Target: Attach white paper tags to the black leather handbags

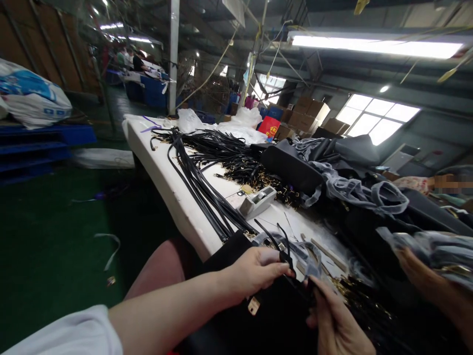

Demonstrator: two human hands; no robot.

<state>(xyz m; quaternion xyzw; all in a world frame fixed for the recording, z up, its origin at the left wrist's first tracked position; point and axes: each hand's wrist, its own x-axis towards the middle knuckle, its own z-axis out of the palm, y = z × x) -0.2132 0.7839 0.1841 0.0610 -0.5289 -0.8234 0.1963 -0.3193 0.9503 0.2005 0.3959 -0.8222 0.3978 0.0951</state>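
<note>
My left hand (260, 268) pinches a thin black strap (285, 249) whose loose ends stick up above the fingers. Just to its right, my right hand (330, 313) is closed on dark material beside a strip of translucent wrapping (314, 264). Both hands are over a black bag or panel (231, 254) at the near table edge. A gold metal piece (253, 305) hangs below my left hand. Long black straps (201, 190) run along the white table (158, 170) beyond.
A grey tape dispenser (257, 202) stands mid-table near black straps with gold hardware (247, 167). Black bags (291, 165) with translucent wrapping are piled at the right. Another person's hand (417, 268) reaches in at the right. Blue pallets (44, 148) are at the left.
</note>
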